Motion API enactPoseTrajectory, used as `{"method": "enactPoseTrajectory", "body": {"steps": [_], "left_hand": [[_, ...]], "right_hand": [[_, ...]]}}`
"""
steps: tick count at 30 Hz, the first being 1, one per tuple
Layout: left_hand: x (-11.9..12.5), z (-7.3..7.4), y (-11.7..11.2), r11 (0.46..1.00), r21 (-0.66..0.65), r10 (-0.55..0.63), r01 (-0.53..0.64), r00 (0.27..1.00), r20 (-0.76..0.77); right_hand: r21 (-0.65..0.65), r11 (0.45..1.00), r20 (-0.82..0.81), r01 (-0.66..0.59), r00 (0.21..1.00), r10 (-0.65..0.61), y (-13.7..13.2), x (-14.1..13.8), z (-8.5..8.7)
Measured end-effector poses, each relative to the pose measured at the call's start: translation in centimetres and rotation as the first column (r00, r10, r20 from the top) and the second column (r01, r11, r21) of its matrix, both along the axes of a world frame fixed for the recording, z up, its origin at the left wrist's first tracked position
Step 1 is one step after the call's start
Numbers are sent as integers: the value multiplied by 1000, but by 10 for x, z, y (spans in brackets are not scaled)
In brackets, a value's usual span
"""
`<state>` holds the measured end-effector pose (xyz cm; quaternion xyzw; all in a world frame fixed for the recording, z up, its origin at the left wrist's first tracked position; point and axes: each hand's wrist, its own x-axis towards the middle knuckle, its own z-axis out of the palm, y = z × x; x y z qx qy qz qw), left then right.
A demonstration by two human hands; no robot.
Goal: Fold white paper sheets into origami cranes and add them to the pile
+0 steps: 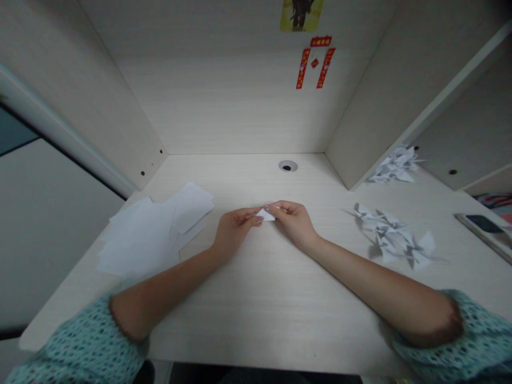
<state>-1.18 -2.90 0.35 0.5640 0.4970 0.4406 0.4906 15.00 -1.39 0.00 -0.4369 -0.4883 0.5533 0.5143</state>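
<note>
Between my two hands, near the middle of the desk, is a small folded piece of white paper [266,215]. My left hand [237,228] pinches its left side between thumb and fingers. On the other side, my right hand [295,221] grips the upper right part, its thumb and fingertips pressed together. The fingers cover much of the paper's edges, so its full shape is hidden. To the left lies a loose pile of white paper sheets [140,237]. Several folded white paper cranes [388,232] rest to the right of my right hand.
More folded paper pieces [398,164] sit in the far right corner behind the upright divider [372,106]. A phone [486,229] lies at the right edge. A round cable hole [288,166] is set into the desk [256,320] near the back panel, which carries red stickers [303,68].
</note>
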Motion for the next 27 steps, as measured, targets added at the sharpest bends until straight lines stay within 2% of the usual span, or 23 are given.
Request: {"method": "enactPoseTrajectory", "body": {"steps": [8,12,20,27], "left_hand": [[-2,2,0,1000,7,4,-3,989,-150],[-1,2,0,999,37,21,-13,980,-198],[1,5,1,1000,2,-25,26,986,-165],[2,6,0,1000,-10,-14,13,990,-143]], "right_hand": [[86,993,111,82,990,-92,-3,0,0],[126,991,172,43,983,-64,-2,2,-3],[163,986,271,43,959,-86,-1,5,-7],[155,986,277,61,955,-103,0,4,-8]]}}
